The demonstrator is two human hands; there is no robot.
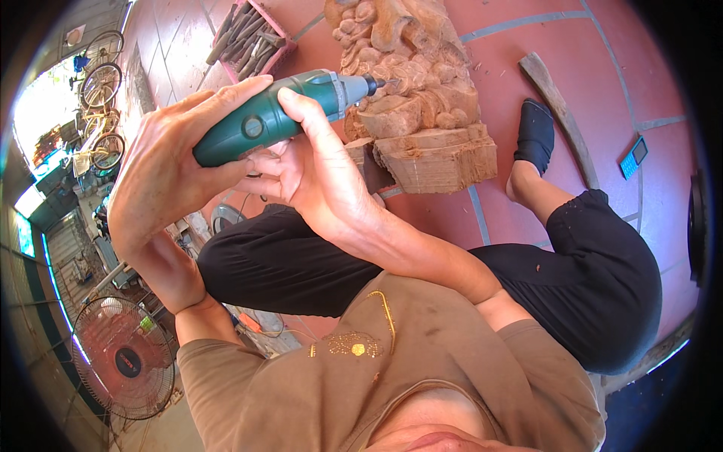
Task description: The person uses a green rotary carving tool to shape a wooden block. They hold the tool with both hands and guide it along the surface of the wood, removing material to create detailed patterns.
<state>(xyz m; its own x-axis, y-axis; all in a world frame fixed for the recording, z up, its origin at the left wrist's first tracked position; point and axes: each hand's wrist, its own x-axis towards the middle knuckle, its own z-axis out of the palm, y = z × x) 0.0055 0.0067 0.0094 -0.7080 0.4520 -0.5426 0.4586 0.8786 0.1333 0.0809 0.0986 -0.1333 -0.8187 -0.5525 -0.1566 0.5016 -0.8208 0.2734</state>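
A green rotary tool (260, 120) with a grey collar and a thin bit is in both my hands, held at a tilt. My left hand (162, 154) wraps around the rear of its body. Nearer the collar, my right hand (312, 151) grips it with the thumb on top and the fingers underneath. The bit points right, over a carved wooden block (425, 94) on the floor; I cannot tell whether it touches the wood. Rounded, knotty shapes cover the block, and its near end (440, 162) is rough and uncarved.
A pink tray (282, 49) of wood-handled tools stands at the far left. To the right lie a curved wooden stick (561, 113) and a blue keypad phone (634, 158) on the red tiles (520, 30). My foot (535, 135) rests beside the stick. A standing fan (124, 358) is at the lower left.
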